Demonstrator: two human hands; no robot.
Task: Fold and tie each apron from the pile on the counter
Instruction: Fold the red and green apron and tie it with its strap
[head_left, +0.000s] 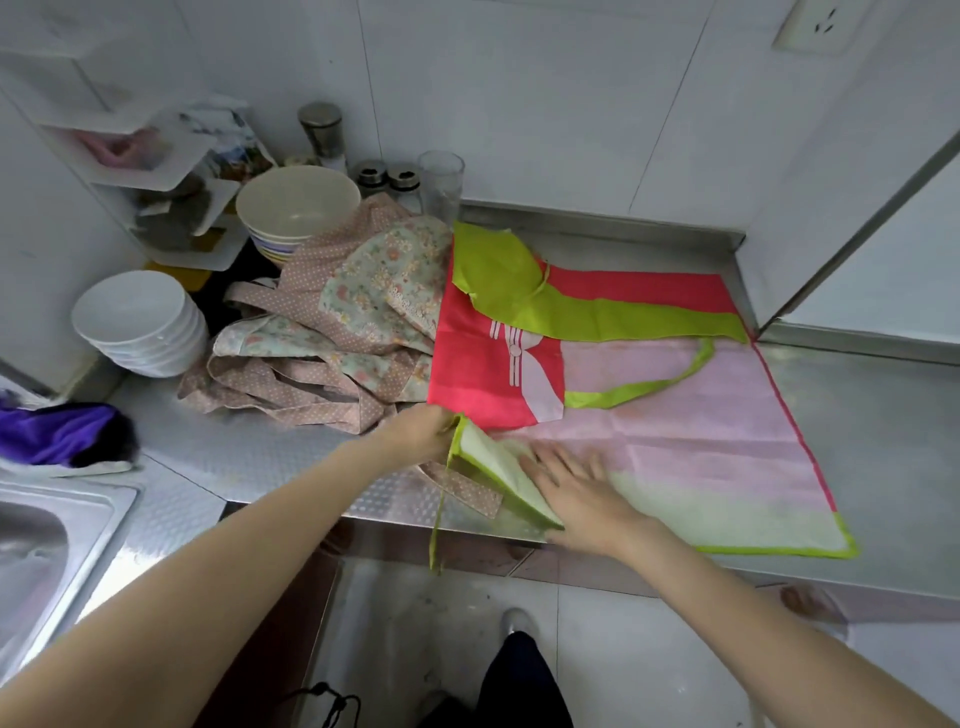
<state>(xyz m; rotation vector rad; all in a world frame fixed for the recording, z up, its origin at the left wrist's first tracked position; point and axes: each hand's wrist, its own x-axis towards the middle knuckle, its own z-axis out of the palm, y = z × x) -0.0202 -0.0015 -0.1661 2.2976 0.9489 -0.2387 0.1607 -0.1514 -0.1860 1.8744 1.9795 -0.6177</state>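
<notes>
Pink-and-green cloth: the pink apron (623, 395) lies spread flat on the steel desk (857, 415), its long axis running left to right, green hem towards the near edge.
Left hand: the left hand (415, 434) pinches the near-left green corner (493, 467) and holds it lifted off the desk; a green tie (436, 525) hangs from it over the edge.
Right hand: the right hand (576, 491) lies flat with straight, spread fingers (558, 457) pressing the cloth just right of the raised corner.
Key relation: the rest of the apron stretches rightward and away from both hands, so the lifted corner would probably fold towards the far side.
Pile: the floral aprons (343, 332) lie heaped to the left, touching the pink one, not yet folded.
</notes>
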